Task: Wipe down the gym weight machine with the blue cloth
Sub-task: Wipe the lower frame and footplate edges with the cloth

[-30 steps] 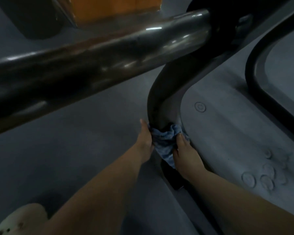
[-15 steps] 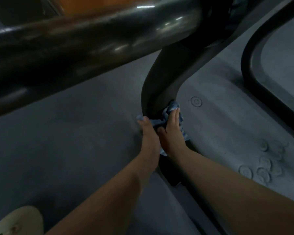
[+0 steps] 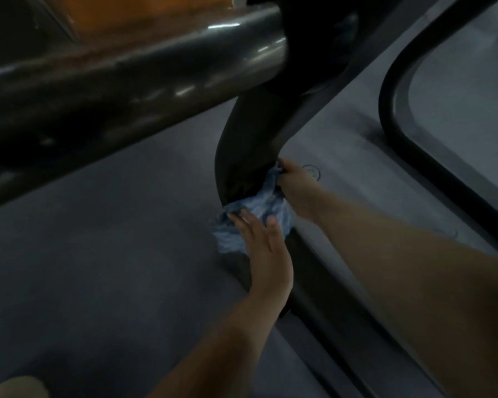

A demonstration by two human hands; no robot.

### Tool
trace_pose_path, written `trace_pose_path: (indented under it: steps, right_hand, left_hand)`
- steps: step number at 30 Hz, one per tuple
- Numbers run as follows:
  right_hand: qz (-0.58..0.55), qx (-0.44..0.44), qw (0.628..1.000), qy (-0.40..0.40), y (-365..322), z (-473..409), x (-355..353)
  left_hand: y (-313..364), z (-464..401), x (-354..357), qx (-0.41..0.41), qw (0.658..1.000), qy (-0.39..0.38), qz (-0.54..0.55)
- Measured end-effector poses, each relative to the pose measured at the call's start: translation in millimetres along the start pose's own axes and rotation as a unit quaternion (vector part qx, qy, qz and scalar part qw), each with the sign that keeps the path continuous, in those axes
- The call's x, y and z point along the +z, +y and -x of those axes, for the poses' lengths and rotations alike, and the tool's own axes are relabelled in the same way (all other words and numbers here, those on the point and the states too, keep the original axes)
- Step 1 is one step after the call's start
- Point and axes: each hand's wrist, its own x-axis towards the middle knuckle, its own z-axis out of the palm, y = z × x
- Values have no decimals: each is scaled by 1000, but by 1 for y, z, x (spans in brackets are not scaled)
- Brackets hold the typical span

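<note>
The blue cloth (image 3: 255, 218) is bunched at the foot of the weight machine's dark curved frame tube (image 3: 247, 150), where the tube meets the floor. My left hand (image 3: 263, 245) lies on the cloth's lower part with straight fingers pressing it. My right hand (image 3: 295, 186) grips the cloth's upper right end against the side of the tube; its fingertips are hidden in the cloth.
A thick shiny steel bar (image 3: 127, 79) crosses the upper left close to the camera. A grey moulded base plate (image 3: 357, 173) lies to the right, with a black tube loop (image 3: 397, 116) beyond it. Grey floor (image 3: 98, 239) spreads to the left.
My right hand slid up and right around the tube with the cloth. My left hand dropped lower and now lies flat on the cloth, which hangs wider across the tube's foot.
</note>
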Motion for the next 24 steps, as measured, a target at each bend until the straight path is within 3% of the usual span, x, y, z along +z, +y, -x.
trace_pose_path:
  steps: [3, 6, 8, 10, 14, 21, 24]
  right_hand:
    - [-187, -5, 982, -25, -38, 0, -12]
    - [-292, -24, 954, -67, -57, 3, -24]
    - [-311, 0, 948, -70, -54, -1, -25]
    - [-308, 34, 947, -80, -49, -2, -25]
    - [-233, 98, 962, -102, -38, 0, -28]
    - [-51, 188, 979, -57, 17, -2, 1]
    - [74, 118, 989, -48, 42, 19, 8]
  left_hand:
    - [15, -1, -2, 63, 998, 11, -9]
    - [20, 6, -4, 154, 986, -2, -62]
    - [13, 1, -11, 151, 973, -36, -170]
    - [1, -6, -23, 138, 939, -63, -310]
    - [-13, -12, -34, 137, 884, -86, -439]
    - [-33, -9, -46, 80, 877, -172, -441]
    - [-43, 2, -42, 17, 891, -227, -392]
